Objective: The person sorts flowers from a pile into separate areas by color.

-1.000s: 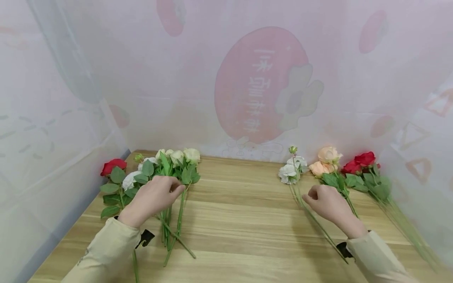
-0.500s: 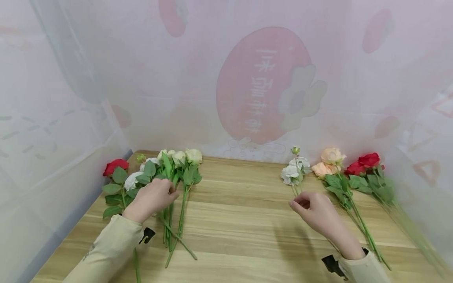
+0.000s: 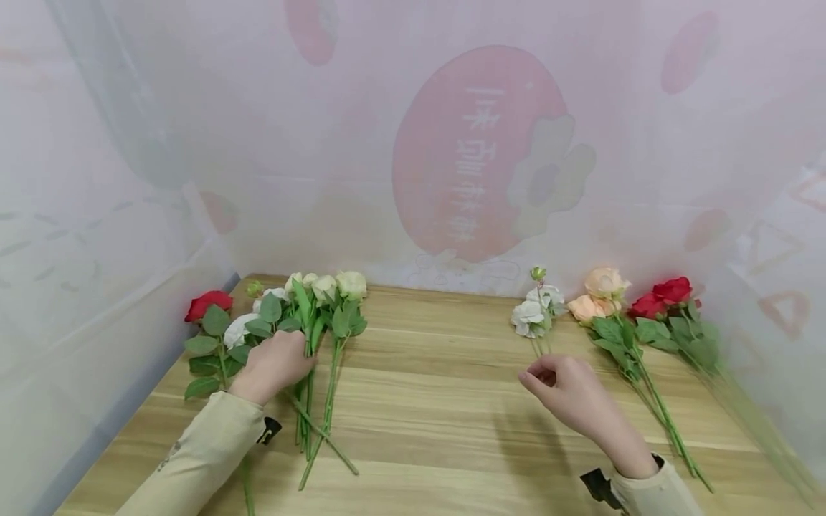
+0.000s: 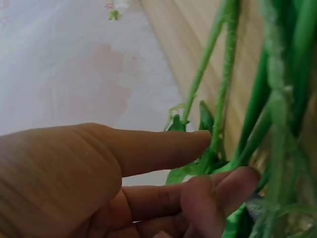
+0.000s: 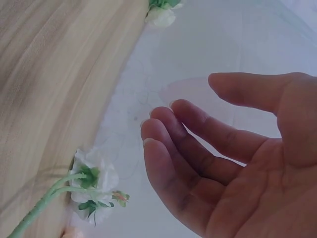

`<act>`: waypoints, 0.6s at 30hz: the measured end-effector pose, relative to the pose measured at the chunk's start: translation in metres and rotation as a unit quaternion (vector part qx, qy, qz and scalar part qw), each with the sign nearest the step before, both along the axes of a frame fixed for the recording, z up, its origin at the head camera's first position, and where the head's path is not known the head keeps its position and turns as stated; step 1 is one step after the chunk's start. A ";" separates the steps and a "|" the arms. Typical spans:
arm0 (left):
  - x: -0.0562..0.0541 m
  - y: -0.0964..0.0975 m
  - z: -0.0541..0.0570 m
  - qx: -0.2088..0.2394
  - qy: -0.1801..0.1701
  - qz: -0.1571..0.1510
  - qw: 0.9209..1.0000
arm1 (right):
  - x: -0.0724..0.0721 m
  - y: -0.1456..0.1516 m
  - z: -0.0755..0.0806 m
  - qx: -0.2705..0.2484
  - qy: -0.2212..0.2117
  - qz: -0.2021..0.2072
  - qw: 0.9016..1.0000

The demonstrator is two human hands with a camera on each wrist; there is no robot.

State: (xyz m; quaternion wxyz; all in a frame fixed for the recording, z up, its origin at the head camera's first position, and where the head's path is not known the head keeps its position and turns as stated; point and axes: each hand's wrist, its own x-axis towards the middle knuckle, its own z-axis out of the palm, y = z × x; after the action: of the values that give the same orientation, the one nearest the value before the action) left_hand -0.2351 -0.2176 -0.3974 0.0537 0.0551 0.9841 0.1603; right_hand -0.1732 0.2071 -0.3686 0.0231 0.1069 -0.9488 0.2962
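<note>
My left hand is at the green stems of the cream roses. In the left wrist view its thumb is straight, with a gap to the bent fingers; the fingertips are beside the stems, and whether they touch them is hard to tell. My right hand hovers over the table in front of the white flowers, its fingers loosely bent. Nothing is in its palm in the right wrist view, where the white flowers show at lower left.
A red rose and a white flower lie at the left. Peach roses and red roses lie at the right, stems towards the front. Printed cloth walls stand behind and beside the wooden table.
My right hand has moved left and towards the front, off the white flowers' stems. My left hand has shifted slightly left and down among the stems. The flowers lie as before.
</note>
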 end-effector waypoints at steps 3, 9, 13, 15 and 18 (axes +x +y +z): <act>-0.001 -0.001 -0.004 -0.010 -0.009 0.003 1.000 | 0.000 -0.002 0.000 0.002 0.000 -0.001 1.000; -0.001 -0.003 -0.005 -0.001 -0.030 0.017 0.999 | 0.001 -0.002 -0.002 0.000 0.002 0.004 1.000; -0.001 -0.006 0.002 0.021 -0.044 0.028 0.998 | 0.002 -0.002 -0.002 0.000 0.005 0.004 1.000; -0.002 -0.009 0.005 0.035 -0.045 0.034 0.998 | 0.002 -0.002 -0.002 0.002 0.005 0.003 1.000; -0.004 -0.015 0.012 0.054 -0.032 0.033 0.997 | 0.002 -0.002 -0.002 0.000 0.007 0.005 1.000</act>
State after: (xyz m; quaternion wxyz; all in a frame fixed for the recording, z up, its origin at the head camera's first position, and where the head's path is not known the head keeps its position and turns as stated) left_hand -0.2393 -0.2327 -0.3854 0.0763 0.0202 0.9731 0.2165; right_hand -0.1715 0.2049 -0.3707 0.0282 0.1139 -0.9480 0.2960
